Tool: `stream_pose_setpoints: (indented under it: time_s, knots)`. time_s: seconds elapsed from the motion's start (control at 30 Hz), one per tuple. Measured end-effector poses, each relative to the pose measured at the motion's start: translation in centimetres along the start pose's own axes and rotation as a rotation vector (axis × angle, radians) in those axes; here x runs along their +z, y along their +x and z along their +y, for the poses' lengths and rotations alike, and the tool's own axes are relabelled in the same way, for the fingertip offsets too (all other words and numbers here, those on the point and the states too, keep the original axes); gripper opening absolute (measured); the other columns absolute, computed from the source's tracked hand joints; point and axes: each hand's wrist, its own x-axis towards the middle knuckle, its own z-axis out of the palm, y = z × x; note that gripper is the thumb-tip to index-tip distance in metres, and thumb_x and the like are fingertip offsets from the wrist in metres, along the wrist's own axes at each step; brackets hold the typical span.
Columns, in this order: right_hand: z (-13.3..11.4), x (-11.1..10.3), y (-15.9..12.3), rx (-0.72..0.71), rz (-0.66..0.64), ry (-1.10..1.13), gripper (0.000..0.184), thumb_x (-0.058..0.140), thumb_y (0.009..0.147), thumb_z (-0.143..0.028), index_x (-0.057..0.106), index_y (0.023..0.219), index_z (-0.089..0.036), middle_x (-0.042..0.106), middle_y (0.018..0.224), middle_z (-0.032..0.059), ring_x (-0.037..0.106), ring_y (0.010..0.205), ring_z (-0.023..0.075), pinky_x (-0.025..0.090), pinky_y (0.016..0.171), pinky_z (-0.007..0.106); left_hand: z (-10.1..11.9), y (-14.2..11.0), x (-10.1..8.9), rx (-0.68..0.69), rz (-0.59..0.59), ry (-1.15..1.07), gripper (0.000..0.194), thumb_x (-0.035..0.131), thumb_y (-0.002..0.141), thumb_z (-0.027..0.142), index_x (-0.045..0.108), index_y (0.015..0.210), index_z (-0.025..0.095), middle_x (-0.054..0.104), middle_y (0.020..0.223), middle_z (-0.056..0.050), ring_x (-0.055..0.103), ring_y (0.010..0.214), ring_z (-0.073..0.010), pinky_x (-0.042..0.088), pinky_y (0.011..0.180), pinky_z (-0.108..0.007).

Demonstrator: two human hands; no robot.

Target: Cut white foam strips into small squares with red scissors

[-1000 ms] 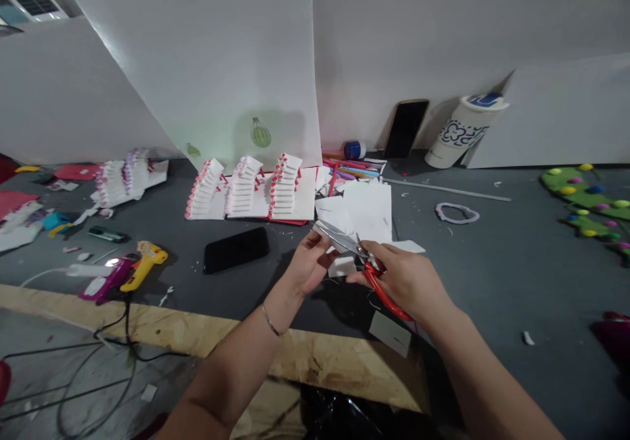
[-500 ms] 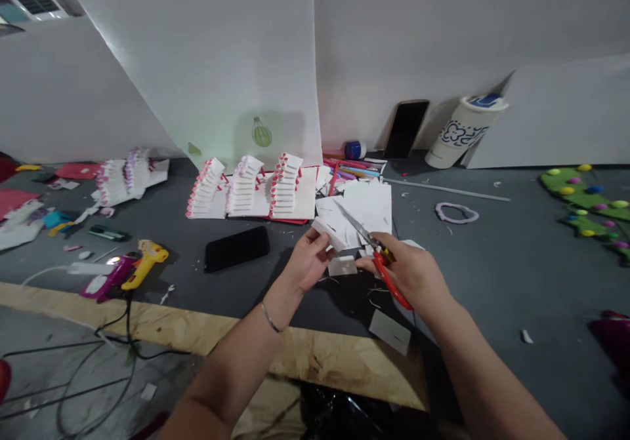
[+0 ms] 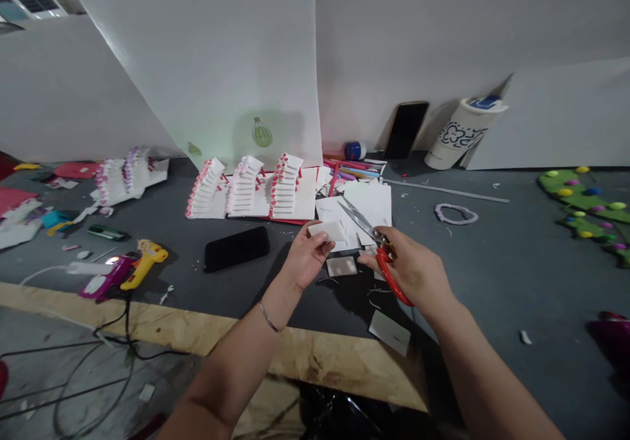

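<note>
My left hand (image 3: 308, 256) pinches a small white card piece (image 3: 329, 231) between thumb and fingers above the dark tabletop. In my right hand (image 3: 411, 263) are red-handled scissors (image 3: 391, 279), their blades (image 3: 358, 218) pointing up and left over white paper sheets (image 3: 374, 204), apart from the held piece. Below the hands lie a cut white rectangle (image 3: 341, 267) and another pale card piece (image 3: 390, 332) at the table's front edge. Thin paper trimmings are scattered between them.
Three rows of white folded pieces with red tips (image 3: 283, 187) stand behind my left hand. A black phone (image 3: 237, 249), a yellow glue gun (image 3: 146, 264) and a green stapler (image 3: 108, 233) lie leftward. A white cup (image 3: 462, 132) and a lilac ring (image 3: 455, 214) are rightward.
My left hand has turned the white card piece from a steep tilt to nearly level, showing its broad face. The scissors have shifted slightly right, still held.
</note>
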Motion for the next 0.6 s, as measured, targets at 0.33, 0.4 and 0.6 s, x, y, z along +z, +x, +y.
stream_pose_setpoints:
  time_s: [0.33,0.4,0.6]
  knots:
    - [-1.2,0.0,-0.2,-0.129,-0.043,0.056,0.043,0.05,0.088,-0.056,0.058,0.109,-0.02,0.068,0.092,0.0095,0.065,0.079,0.0237,0.043,0.059,0.029,-0.1,0.2,-0.3,-0.028,0.055,-0.076,0.028,0.068,0.065,-0.005,0.061,0.079,0.018,0.062,0.067,0.004,0.065,0.068,-0.0104,0.055,0.087,-0.034]
    - [-1.2,0.0,-0.2,-0.128,-0.033,0.033,0.044,0.05,0.087,-0.057,0.059,0.108,-0.02,0.068,0.089,0.0085,0.065,0.078,0.0238,0.042,0.057,0.029,-0.2,0.2,-0.5,-0.022,0.046,-0.088,0.027,0.068,0.066,-0.004,0.061,0.081,0.018,0.063,0.069,0.004,0.065,0.069,-0.0105,0.055,0.087,-0.035]
    - [-1.2,-0.1,-0.3,-0.114,-0.052,0.04,0.046,0.049,0.087,-0.06,0.061,0.107,-0.02,0.069,0.085,0.0062,0.065,0.067,0.0207,0.039,0.053,0.028,-0.2,0.2,-0.6,-0.018,-0.01,-0.106,0.029,0.069,0.065,-0.004,0.063,0.084,0.017,0.065,0.07,0.004,0.065,0.068,-0.0098,0.057,0.08,-0.031]
